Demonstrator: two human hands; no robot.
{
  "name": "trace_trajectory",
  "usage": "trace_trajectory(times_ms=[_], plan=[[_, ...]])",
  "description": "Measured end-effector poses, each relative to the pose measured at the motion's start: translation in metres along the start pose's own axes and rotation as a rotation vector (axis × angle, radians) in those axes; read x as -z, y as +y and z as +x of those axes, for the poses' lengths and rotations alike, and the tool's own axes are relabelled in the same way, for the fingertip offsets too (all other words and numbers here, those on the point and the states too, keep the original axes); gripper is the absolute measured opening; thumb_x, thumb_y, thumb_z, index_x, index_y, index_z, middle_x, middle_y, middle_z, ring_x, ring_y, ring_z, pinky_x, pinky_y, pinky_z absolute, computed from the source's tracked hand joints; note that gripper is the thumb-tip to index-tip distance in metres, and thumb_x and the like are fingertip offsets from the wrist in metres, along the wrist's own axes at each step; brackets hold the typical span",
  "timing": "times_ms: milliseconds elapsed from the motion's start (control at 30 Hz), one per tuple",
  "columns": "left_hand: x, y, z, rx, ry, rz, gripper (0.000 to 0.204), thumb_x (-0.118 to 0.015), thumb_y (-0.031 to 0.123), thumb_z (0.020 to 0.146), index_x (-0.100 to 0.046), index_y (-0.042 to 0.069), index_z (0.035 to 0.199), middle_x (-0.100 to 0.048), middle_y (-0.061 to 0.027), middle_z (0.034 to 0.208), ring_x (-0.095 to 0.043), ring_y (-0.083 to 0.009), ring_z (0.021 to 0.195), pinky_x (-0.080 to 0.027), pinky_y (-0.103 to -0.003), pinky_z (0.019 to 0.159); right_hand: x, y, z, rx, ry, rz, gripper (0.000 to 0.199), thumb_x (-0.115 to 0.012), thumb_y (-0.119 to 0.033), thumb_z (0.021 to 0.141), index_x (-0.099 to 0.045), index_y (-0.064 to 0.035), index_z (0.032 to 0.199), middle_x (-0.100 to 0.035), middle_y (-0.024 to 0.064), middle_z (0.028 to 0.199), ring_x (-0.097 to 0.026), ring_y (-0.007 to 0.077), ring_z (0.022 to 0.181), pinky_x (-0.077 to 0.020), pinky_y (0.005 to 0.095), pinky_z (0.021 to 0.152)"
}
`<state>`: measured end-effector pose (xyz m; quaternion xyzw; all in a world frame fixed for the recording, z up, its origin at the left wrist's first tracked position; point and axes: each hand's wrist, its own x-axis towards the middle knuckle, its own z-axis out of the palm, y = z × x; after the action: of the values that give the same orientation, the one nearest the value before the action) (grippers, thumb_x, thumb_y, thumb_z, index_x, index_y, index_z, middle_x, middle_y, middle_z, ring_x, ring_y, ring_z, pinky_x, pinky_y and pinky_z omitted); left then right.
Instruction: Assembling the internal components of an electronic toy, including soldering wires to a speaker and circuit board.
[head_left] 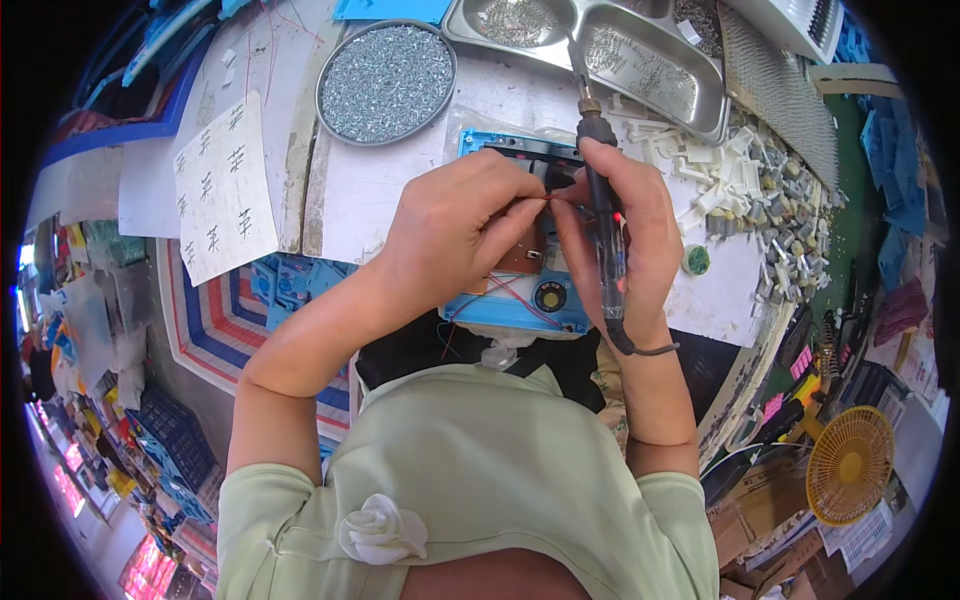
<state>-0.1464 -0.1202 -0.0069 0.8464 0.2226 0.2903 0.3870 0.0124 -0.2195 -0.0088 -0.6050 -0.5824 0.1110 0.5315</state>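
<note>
A blue plastic device shell [520, 300] with a brown circuit board and thin red and blue wires lies on the white bench in front of me. My left hand [455, 230] rests over it, fingertips pinching a thin red wire [540, 199]. My right hand [625, 225] holds a black soldering iron [600, 180] along its palm, tip pointing away toward the metal tray, while its fingertips meet the left hand's at the wire. The board's middle is hidden under both hands.
A round metal dish of small screws [386, 80] sits at the back left, a compartmented steel tray [640, 60] at the back. A pile of white and grey plastic parts [770, 200] lies right. A paper sheet [225, 190] lies left; a yellow fan [850, 465] stands lower right.
</note>
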Motion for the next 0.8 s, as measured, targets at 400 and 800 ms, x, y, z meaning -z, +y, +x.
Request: trace_trajectory(times_ms=[400,800], plan=[[-0.005,0.003,0.0,0.161,-0.04,0.064,0.01,-0.073,0.001,0.076,-0.067,-0.002,0.084,-0.055,-0.0116,0.103,-0.062,-0.0214,0.087,-0.052,-0.032,0.073,0.056,-0.008,-0.037,-0.025,0.114,0.057,0.036,-0.082,0.001,0.075,-0.063,-0.0017,0.105,-0.06,0.0082,0.075,-0.055,0.0194,0.063,-0.0424,0.0293,0.058],[-0.007,-0.002,0.001,0.055,0.045,0.13,0.011,-0.074,0.003,0.074,-0.067,-0.001,0.081,-0.058,-0.0108,0.095,-0.061,-0.0246,0.084,-0.05,-0.032,0.072,0.053,-0.012,-0.043,0.081,-0.105,-0.004,0.031,-0.081,0.0,0.073,-0.062,-0.0039,0.098,-0.055,0.0054,0.063,-0.05,0.0212,0.052,-0.038,0.0309,0.048]])
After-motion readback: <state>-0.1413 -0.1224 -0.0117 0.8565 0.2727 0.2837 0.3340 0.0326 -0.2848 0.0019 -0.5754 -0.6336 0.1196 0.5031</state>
